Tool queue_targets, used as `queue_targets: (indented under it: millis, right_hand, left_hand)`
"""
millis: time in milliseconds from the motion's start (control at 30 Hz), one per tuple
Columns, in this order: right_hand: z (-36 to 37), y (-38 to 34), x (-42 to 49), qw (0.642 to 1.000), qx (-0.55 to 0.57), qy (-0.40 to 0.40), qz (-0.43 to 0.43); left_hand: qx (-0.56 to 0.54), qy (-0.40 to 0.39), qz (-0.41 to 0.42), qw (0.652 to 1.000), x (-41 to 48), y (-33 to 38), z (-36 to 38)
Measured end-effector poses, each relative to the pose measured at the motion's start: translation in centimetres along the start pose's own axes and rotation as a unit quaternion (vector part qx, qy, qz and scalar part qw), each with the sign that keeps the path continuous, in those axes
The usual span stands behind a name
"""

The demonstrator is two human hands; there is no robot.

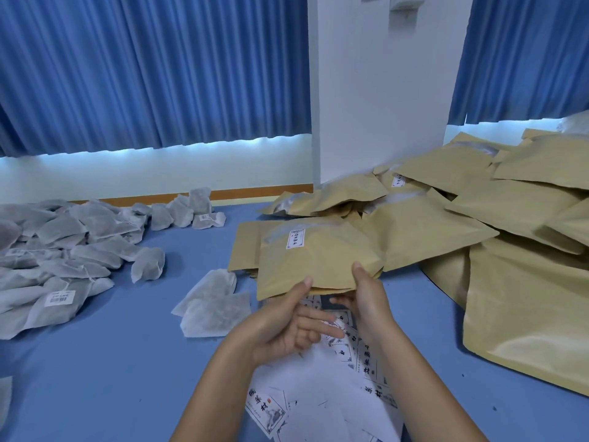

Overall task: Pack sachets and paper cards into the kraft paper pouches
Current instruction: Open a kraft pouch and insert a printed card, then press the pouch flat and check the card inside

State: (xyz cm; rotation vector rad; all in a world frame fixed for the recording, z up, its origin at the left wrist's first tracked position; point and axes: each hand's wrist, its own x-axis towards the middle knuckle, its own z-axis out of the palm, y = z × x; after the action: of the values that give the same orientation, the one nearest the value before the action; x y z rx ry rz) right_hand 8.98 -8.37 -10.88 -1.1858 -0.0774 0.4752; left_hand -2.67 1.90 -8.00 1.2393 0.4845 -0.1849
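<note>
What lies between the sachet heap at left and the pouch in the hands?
In the head view, two loose sachets lie overlapping on the blue table, left of the pouch.

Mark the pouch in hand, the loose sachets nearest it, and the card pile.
held pouch (318,266): head view, middle of its front face.
nearest sachets (216,315): head view, front sachet's middle.
card pile (318,386): head view, plain white card near centre.

A blue table top (111,378) filled the foreground, with a brown wooden strip (271,190) running along its far edge. Behind it, pleated blue curtains (143,74) hung on either side of a white pillar (382,106), with daylight glowing along the white wall (159,169) beneath their hems. A white fixture (404,8), cut off by the frame, sat high on the pillar.
</note>
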Motion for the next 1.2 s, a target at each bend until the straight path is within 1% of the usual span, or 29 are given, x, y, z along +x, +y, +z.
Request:
queue_targets:
  millis: [67, 133, 167, 233, 300, 333, 433, 500, 567, 667, 767, 867, 933, 1100, 1200]
  right_hand:
    - [-0.1, 0.1, 0.1, 0.999, -0.002, -0.035, 0.015]
    - [0.0, 0.3, 0.0, 0.995, -0.033, -0.081, 0.037]
    - [0.1, 0.4, -0.1, 0.994, -0.058, -0.083, 0.044]
    - [0.0, 0.6, -0.1, 0.995, -0.090, -0.032, 0.039]
    - [-0.6, 0.5, 0.1, 0.992, -0.126, 0.018, 0.023]
    - [-0.9, 0.4, 0.2, 0.989, -0.146, 0.023, 0.022]
    - [-1.3, 0.2, 0.3, 0.984, -0.175, -0.024, 0.034]
    - [-1.3, 0.0, 0.2, 0.982, -0.176, -0.063, 0.042]
    - [-1.4, -0.1, 0.3, 0.981, -0.172, -0.084, 0.043]
    - [-1.6, 0.0, 0.6, 0.983, -0.173, -0.057, 0.031]
    - [-1.5, 0.1, 0.6, 0.988, -0.148, -0.030, 0.028]
    - [-1.2, 0.4, 0.1, 0.992, -0.108, -0.039, 0.055]
    - [-0.8, 0.9, -0.1, 0.991, -0.103, -0.053, 0.064]
    - [-0.6, 1.3, 0.1, 0.997, -0.049, -0.026, 0.053]
    - [-0.4, 1.5, -0.2, 0.996, -0.049, -0.052, 0.048]
  left_hand:
    - [-0.133, 0.026, 0.005, 0.991, 0.8, -1.1, -0.4]
    - [-0.246, 0.068, 0.063, 0.965, 1.6, -1.4, -0.5]
    - [-0.267, 0.098, 0.101, 0.953, 1.8, -1.4, -0.8]
    - [-0.259, 0.165, 0.160, 0.938, 2.2, -1.6, -1.4]
    - [-0.251, 0.208, 0.176, 0.929, 2.2, -2.1, -1.8]
    - [-0.257, 0.215, 0.177, 0.926, 2.2, -2.3, -2.0]
    - [-0.279, 0.225, 0.184, 0.915, 2.1, -2.6, -2.5]
    - [-0.287, 0.236, 0.191, 0.908, 2.1, -2.5, -3.0]
    - [-0.287, 0.239, 0.194, 0.907, 2.1, -2.6, -3.3]
    - [-0.271, 0.231, 0.197, 0.913, 2.2, -2.8, -3.0]
    - [-0.266, 0.234, 0.196, 0.914, 2.4, -3.1, -2.7]
    - [-0.268, 0.243, 0.197, 0.911, 2.6, -3.3, -2.4]
    - [-0.261, 0.242, 0.201, 0.913, 2.7, -3.4, -2.2]
    - [-0.253, 0.233, 0.203, 0.917, 2.9, -3.7, -2.0]
    - [-0.252, 0.235, 0.207, 0.916, 2.8, -3.8, -2.1]
